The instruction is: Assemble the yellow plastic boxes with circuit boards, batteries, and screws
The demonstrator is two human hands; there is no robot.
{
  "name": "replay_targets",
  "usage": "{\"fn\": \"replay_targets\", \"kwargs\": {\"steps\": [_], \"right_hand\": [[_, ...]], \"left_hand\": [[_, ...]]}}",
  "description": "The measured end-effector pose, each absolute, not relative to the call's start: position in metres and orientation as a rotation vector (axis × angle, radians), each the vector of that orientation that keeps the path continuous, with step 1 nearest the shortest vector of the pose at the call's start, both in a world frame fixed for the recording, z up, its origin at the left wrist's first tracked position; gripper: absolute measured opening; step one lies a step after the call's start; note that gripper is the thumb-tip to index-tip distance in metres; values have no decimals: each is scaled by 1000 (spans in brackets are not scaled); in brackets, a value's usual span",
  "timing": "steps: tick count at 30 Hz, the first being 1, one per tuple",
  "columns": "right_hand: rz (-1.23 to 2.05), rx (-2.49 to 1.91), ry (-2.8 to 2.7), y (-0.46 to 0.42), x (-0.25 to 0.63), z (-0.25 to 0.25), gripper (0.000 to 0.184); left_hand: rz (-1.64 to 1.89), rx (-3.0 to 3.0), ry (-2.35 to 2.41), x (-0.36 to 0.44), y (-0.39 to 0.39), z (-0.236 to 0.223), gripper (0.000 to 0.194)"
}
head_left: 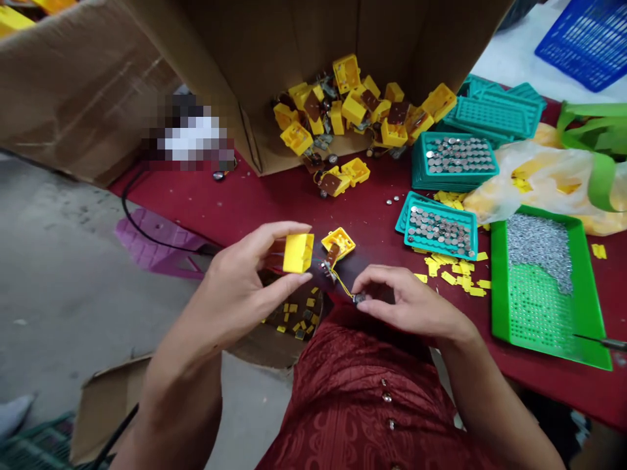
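My left hand grips a yellow plastic housing between thumb and fingers, above the table's front edge. My right hand pinches a small dark round part, whose exact kind I cannot make out. Yellow wires run from that part to a small assembly with a brown board. Just behind it, a second yellow housing half lies with its hollow side up. Thin wires also show between the left-hand housing and the assembly.
A cardboard box at the back holds several yellow housings. Teal trays of coin-like discs stand at right, near loose yellow pieces. A green tray holds small metal parts; a screwdriver-like tool reaches over it.
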State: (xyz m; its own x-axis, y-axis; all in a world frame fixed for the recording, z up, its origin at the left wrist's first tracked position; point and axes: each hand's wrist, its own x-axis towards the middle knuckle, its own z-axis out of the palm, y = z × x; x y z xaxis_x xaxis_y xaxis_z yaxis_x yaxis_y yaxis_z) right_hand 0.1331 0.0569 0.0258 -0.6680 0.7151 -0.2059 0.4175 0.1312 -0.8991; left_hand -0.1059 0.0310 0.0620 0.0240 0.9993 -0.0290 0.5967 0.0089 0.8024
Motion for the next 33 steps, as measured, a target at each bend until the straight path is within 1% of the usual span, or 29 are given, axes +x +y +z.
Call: {"fn": "replay_targets", "kwargs": {"steps": [2,4,11,15,20,22,24,26,29,31,33], "right_hand": [[1533,-1130,-2139,58,133,26,7],[1414,-1171,-2211,59,129,24,8],[1279,-1105,-2479,52,105,15,6],[949,-1200,-2415,49,95,14,12],[626,-1009,-2464,41,80,14,21],[481,-1087,-2526,35,73,10,21],[434,-1184,-2518,31,70,5,18],[603,-1208,-2402,31,72,6,15],[1117,-1178,-2025,40,83,17,10],[1453,-1128,-1742,50,92,26,12],[1605,-1109,-1587,58,99,30,14]], "left_hand": [[707,1671,1650,-115,22,59,48],[657,1652,1687,-123,13,55,49],[690,1493,1755,-135,-6,43,51],[746,1386,1758,-134,-7,36,53],[799,1352,1758,-126,2,40,53],[818,1362,1742,-123,5,43,53],[821,1381,1727,-122,8,43,52],[819,1411,1720,-121,10,42,52],[819,1417,1703,-119,12,43,52],[827,1392,1638,-117,13,46,51],[841,1365,1545,-114,13,50,48]]}}
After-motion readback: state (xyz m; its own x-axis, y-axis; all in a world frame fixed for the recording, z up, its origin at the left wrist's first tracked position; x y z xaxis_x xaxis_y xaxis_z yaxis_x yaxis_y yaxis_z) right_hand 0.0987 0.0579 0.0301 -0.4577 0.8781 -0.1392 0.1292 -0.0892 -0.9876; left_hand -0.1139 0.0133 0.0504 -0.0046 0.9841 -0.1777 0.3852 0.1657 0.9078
